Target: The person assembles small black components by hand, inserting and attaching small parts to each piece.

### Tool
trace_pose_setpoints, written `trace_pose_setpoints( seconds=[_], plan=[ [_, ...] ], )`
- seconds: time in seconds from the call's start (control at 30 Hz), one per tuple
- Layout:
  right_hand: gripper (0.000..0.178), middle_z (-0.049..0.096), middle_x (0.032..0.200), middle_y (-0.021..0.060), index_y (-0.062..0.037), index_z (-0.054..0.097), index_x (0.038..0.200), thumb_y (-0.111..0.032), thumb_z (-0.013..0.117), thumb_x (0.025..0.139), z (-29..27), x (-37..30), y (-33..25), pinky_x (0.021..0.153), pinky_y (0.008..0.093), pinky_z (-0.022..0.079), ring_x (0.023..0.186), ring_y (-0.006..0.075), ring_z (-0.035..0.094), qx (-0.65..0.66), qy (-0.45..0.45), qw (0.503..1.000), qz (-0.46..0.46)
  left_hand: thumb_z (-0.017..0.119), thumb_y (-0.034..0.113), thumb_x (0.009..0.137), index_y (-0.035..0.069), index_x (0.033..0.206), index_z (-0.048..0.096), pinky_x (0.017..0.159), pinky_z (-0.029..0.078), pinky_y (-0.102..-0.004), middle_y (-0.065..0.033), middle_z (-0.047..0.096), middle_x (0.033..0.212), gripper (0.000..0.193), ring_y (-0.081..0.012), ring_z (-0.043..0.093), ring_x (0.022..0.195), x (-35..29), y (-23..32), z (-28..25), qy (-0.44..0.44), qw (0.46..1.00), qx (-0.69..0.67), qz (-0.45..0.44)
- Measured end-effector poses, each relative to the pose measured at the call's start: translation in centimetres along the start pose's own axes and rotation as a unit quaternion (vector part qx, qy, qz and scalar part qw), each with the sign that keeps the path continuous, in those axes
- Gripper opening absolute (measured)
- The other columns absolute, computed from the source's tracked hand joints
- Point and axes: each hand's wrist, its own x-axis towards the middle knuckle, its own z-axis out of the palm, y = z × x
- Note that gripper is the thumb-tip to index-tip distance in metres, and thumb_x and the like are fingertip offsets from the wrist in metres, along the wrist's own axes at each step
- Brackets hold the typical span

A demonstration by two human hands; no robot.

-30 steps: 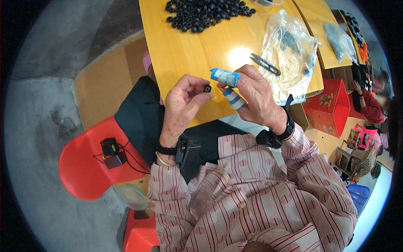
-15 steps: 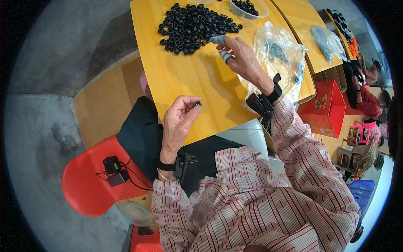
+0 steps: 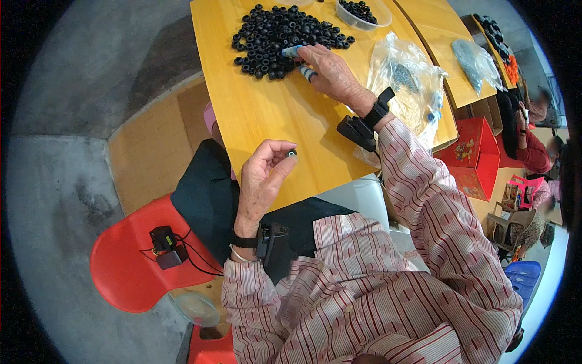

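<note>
My left hand [image 3: 264,176] is over the near left part of the yellow table [image 3: 315,139]. Its thumb and fingertips pinch a small black ring-shaped piece [image 3: 291,153] with a pale spot at its centre. Farther off, my right hand [image 3: 332,74] reaches to the near right edge of a heap of black round pieces with holes [image 3: 285,36]. Blue-and-white tape wraps two of its digits, which are stretched out and apart. One taped tip lies over the heap, and nothing shows between the fingers.
A clear bowl [image 3: 371,25] of black pieces stands at the far edge. Right of my right hand lies a crumpled clear plastic bag [image 3: 403,85] holding small dark pieces. A red box [image 3: 470,158] is beyond the table; a red chair [image 3: 133,261] with black devices is at left.
My right hand has moved left onto the edge of the heap. My left hand has barely shifted and still pinches the small black piece.
</note>
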Motion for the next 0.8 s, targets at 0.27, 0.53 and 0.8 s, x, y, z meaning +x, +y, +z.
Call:
trace_pose_setpoints(
  seconds=[0.27, 0.53, 0.8],
  plan=[
    [0.038, 0.056, 0.094, 0.0119, -0.0039, 0.051, 0.106, 0.004, 0.054, 0.069, 0.4, 0.5, 0.3, 0.078, 0.0402, 0.048, 0.094, 0.0321, 0.055, -0.016, -0.003, 1.0, -0.015, 0.06, 0.001, 0.085, 0.0, 0.105, 0.058, 0.075, 0.043, -0.0196, -0.0007, 0.058, 0.091, 0.02, -0.0056, 0.051, 0.08, 0.0, 0.3, 0.0, 0.001, 1.0, 0.001, -0.006],
    [0.03, 0.056, 0.087, 0.0136, -0.003, 0.049, 0.099, 0.006, 0.054, 0.071, 0.4, 0.0, 0.2, 0.076, 0.04, 0.047, 0.089, 0.0348, 0.054, -0.005, -0.004, 1.0, 0.001, 0.059, 0.0, 0.085, -0.001, 0.105, 0.058, 0.077, 0.043, -0.0186, -0.0005, 0.057, 0.09, 0.019, -0.0056, 0.051, 0.081, 0.0, 0.4, 0.1, 0.008, 1.0, -0.019, -0.018],
    [0.035, 0.061, 0.094, 0.0051, -0.0035, 0.05, 0.121, -0.01, 0.058, 0.087, -3.3, -3.2, -4.8, 0.078, 0.0256, 0.045, 0.087, 0.0129, 0.057, 0.297, -0.026, 0.939, 0.174, 0.059, -0.001, 0.085, -0.001, 0.105, 0.057, 0.078, 0.043, -0.0188, -0.0009, 0.056, 0.091, 0.02, -0.0062, 0.053, 0.083, -0.2, 0.2, -0.2, 0.046, 0.998, -0.038, 0.027]
  ],
)
